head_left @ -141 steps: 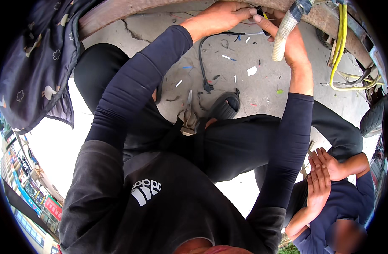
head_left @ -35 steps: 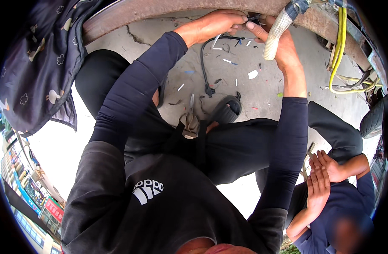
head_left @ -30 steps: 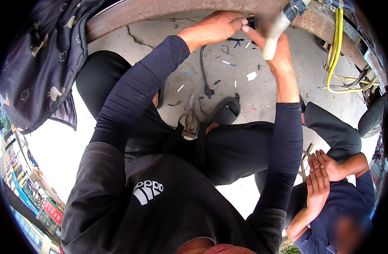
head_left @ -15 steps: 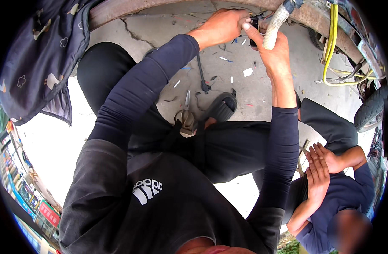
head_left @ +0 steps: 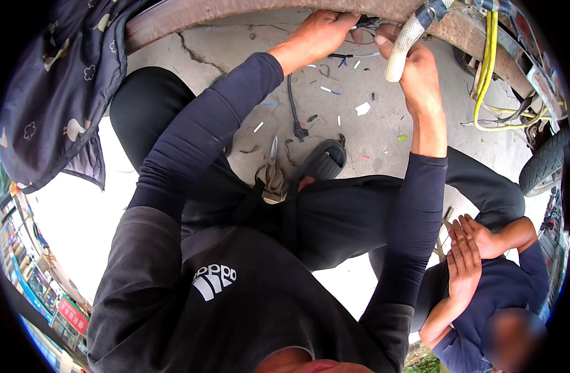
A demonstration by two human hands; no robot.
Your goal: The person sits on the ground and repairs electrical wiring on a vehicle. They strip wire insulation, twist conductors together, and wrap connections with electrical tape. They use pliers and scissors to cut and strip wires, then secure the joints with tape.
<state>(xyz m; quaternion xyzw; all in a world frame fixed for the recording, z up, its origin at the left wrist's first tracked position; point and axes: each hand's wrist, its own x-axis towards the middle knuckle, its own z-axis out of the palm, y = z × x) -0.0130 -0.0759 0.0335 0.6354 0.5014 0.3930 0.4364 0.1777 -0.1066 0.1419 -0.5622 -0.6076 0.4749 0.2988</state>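
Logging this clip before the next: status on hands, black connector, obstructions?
Left hand holding black connector near rusty beam. Right hand close by, grip unclear. White braided sleeve partly hiding right hand from view.

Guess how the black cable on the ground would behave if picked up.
The cable would probably bend yet spring back a little, being thickish and only slightly curved. Its plug, wider than the cable, would likely dangle as the heavier end.
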